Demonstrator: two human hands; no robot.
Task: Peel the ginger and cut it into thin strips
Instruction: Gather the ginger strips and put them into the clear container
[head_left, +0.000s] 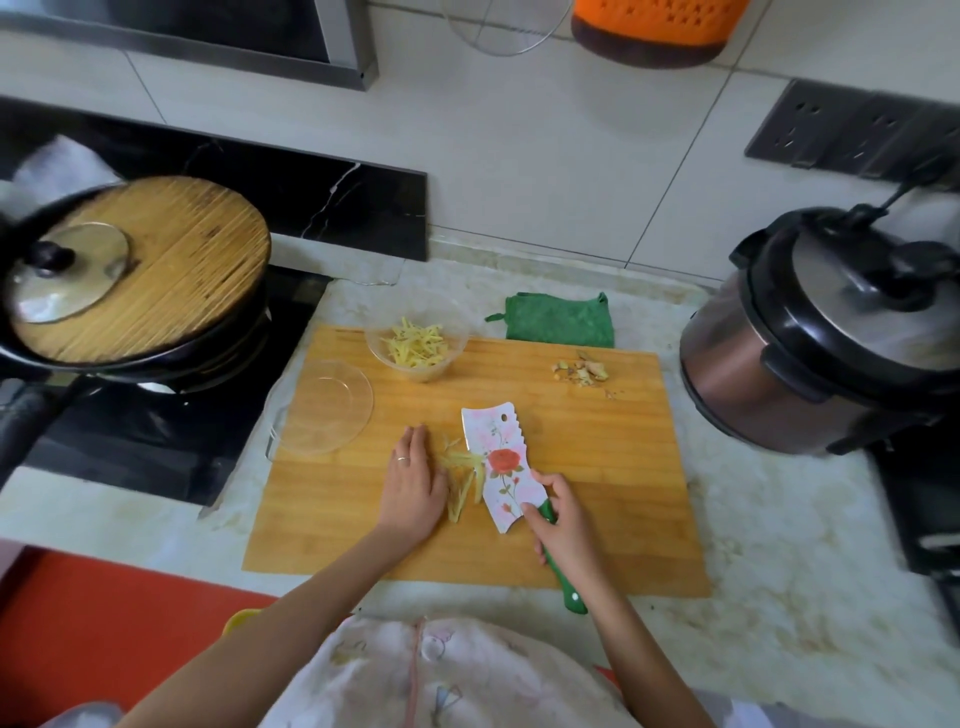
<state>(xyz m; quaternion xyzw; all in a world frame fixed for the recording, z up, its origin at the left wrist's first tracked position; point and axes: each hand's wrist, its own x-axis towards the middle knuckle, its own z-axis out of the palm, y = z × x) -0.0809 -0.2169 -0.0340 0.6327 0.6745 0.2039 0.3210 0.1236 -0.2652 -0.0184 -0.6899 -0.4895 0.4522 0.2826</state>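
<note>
Ginger strips lie in a loose heap on the bamboo cutting board, between the left hand, flat with fingers straight just beside them, and the flowered cleaver. The right hand grips its green handle. More strips fill the clear bowl; peel scraps sit well apart.

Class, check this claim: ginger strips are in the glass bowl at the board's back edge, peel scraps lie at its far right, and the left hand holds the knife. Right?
Not quite. The head view shows the right hand holding the knife; the left hand rests flat beside loose strips. The bowl and scraps are as stated.
</note>
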